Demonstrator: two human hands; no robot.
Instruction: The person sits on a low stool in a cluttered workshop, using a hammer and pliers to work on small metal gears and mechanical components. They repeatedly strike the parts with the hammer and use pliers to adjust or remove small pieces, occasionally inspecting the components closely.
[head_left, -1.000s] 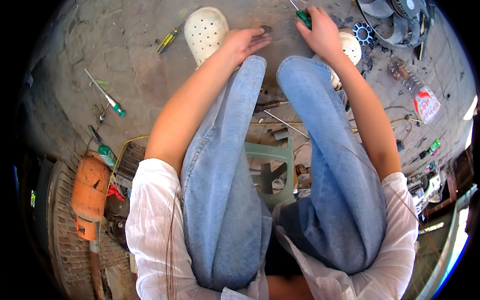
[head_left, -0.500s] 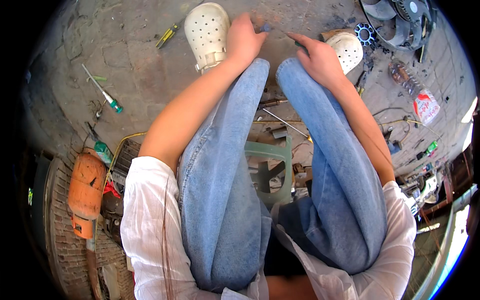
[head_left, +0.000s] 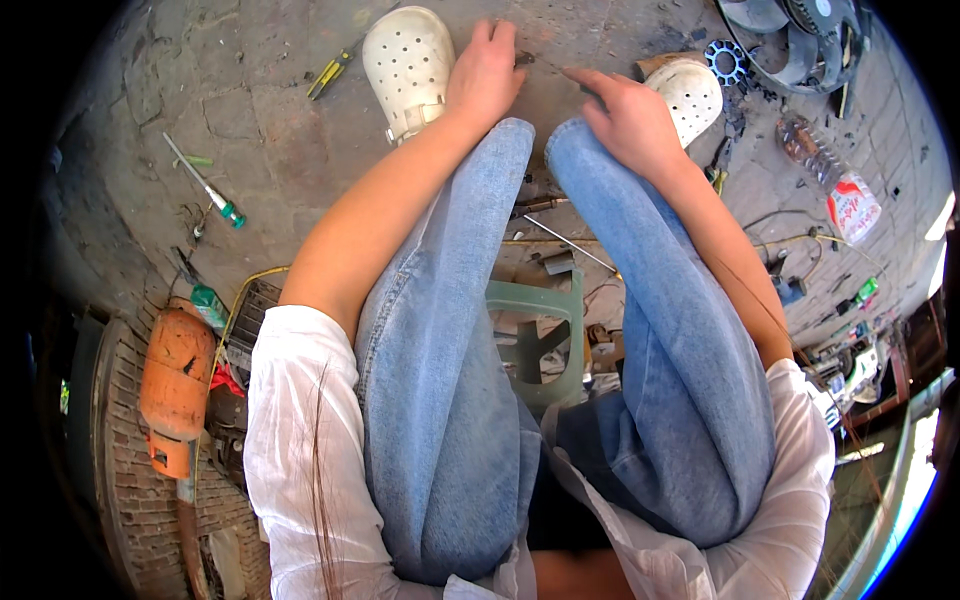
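Note:
My left hand (head_left: 487, 72) is beside the white perforated clog (head_left: 408, 62) on my left foot. Its fingers stretch forward, slightly apart, over the ground. A small dark piece (head_left: 524, 59) lies close by that hand, too small to name. Facing it across a gap, my right hand (head_left: 632, 118) is next to the other white clog (head_left: 692, 97). Its index finger reaches left while the rest curl under. What those curled fingers hold, if anything, is hidden.
A yellow-handled tool (head_left: 330, 75) and a green-handled screwdriver (head_left: 205, 180) lie on the left. At right are a blue-grey ring (head_left: 726, 63), a fan-like part (head_left: 800, 40) and a plastic bottle (head_left: 850, 200). An orange cylinder (head_left: 178, 380) and green stool (head_left: 575, 350) are nearer.
My left hand's fingers have straightened forward and the bluish piece by its thumb no longer shows. A dark green sliver between my right hand's fingers is now out of sight.

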